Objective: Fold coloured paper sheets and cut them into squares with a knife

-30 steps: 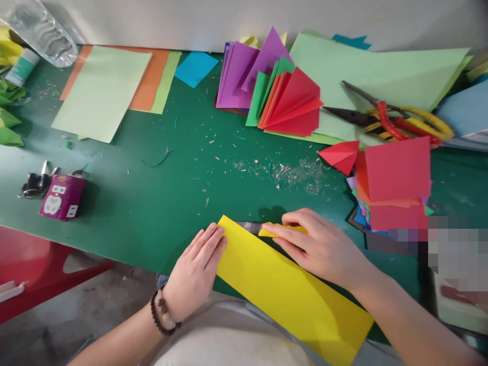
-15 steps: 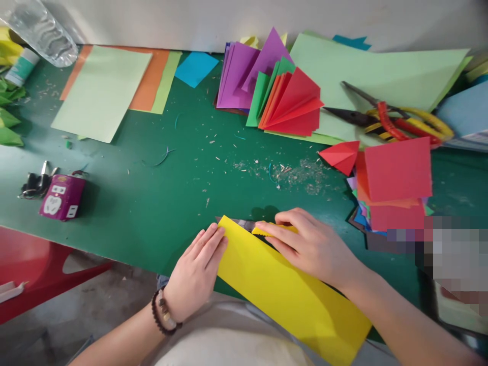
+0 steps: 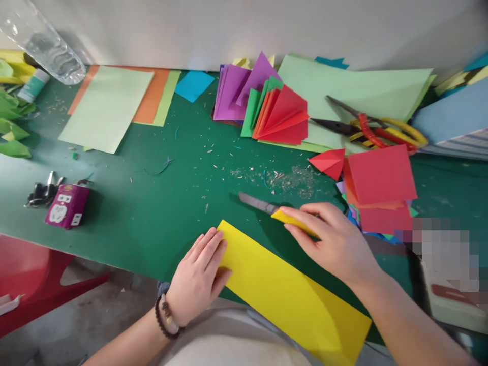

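A long strip of yellow paper lies slantwise along the table's front edge, its lower end reaching over toward my lap. Flat on its far left corner, my left hand presses down with outstretched fingers and the thumb at the paper's short edge. My right hand is closed around a yellow box cutter. The cutter's blade is out, pointing left, and hangs above the green table, apart from the paper's far edge. Part of the cutter's handle is hidden inside my fingers.
Red paper pieces lie right of my right hand. Scissors and pliers rest on pale green sheets. Fanned coloured papers, a purple box and a plastic bottle stand farther off. Scraps dot the table.
My right hand has drawn the box cutter away from the yellow paper, up and to the right. My left hand stays on the paper's corner, its thumb now showing.
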A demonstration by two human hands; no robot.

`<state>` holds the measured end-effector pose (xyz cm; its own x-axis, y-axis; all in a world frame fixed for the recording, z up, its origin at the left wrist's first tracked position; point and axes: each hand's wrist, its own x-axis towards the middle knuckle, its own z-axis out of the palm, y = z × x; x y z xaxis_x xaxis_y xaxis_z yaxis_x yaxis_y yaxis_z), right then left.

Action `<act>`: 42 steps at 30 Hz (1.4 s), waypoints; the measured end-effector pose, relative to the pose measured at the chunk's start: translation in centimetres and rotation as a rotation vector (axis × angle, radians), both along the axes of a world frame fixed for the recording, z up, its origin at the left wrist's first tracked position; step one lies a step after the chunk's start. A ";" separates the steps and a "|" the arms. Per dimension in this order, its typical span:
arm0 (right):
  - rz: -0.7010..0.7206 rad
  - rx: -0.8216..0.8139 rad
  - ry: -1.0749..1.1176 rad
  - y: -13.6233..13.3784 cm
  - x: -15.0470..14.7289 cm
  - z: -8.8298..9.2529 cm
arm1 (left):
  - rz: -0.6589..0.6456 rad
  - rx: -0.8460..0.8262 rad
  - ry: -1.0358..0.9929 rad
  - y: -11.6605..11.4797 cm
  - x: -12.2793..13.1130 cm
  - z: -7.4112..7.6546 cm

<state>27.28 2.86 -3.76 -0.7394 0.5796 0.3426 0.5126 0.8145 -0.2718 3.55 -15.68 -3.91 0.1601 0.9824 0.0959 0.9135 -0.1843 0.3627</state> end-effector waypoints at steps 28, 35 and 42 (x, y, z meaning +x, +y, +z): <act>-0.275 0.064 0.007 4.0 -0.1 0.7 | -0.477 0.353 0.109 0.4 0.9 3.3; -0.336 -0.111 0.030 3.8 0.3 0.0 | -0.065 0.605 0.165 2.2 -3.9 8.9; -0.398 -0.362 0.353 4.0 0.2 1.8 | -0.050 0.677 0.214 9.4 -3.7 6.0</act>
<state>27.47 6.87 -1.98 -0.3222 0.9110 0.2574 0.5858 0.4055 -0.7017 -0.18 -6.27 2.10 0.2866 0.7095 0.6438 0.9365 -0.3492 -0.0321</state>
